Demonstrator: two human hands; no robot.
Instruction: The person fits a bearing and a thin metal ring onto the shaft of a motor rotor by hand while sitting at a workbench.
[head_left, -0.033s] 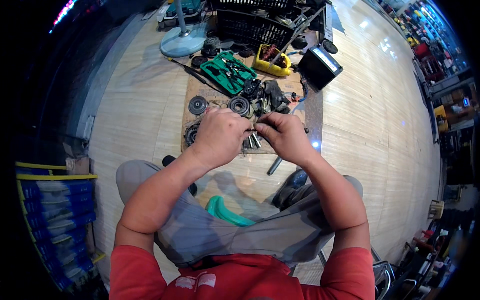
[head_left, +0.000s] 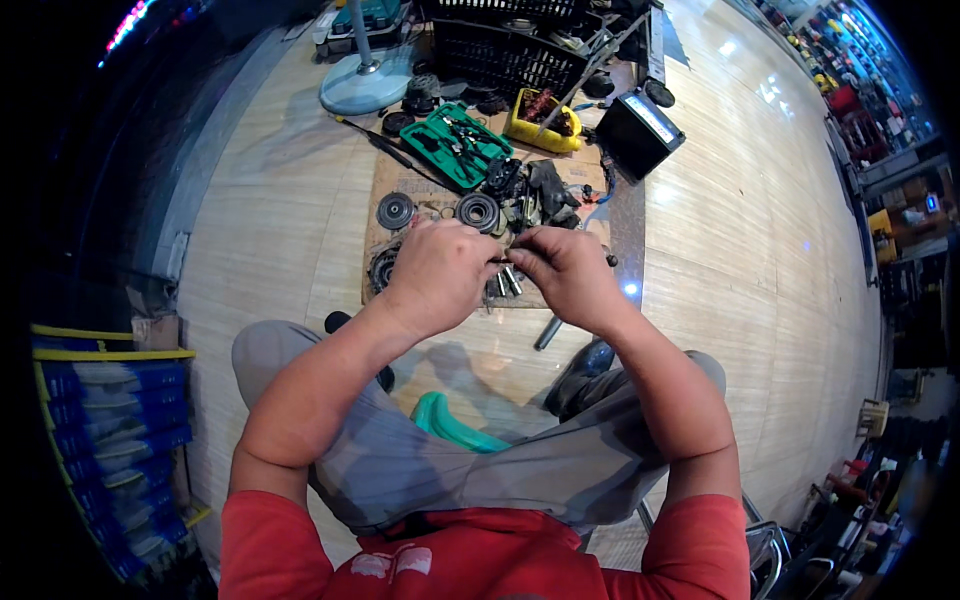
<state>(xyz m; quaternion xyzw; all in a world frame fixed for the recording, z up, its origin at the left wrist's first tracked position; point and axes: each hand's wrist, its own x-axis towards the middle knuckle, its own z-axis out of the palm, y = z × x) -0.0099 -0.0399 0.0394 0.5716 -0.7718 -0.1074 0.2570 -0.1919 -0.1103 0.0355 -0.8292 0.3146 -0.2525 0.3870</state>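
Observation:
Above the near edge of a cardboard sheet, my left hand (head_left: 440,270) and my right hand (head_left: 572,270) meet with fingertips pinched. Between them is a small dark thin piece, mostly hidden by the fingers, so its kind is unclear. Beneath the fingertips lie several shiny metal cylinders (head_left: 506,284). Just beyond the hands sits a ring-shaped metal pulley (head_left: 478,212), with a dark ribbed disc (head_left: 396,210) to its left. Partly covered by my left hand is a round metal part (head_left: 382,268).
Farther out lie an open green tool case (head_left: 440,150), a long dark screwdriver-like tool (head_left: 385,145), a yellow container (head_left: 540,122) with reddish coils and a black battery-like box (head_left: 640,135). Black crates (head_left: 500,60) stand behind. A metal tube (head_left: 549,332) lies near my right shoe (head_left: 580,375).

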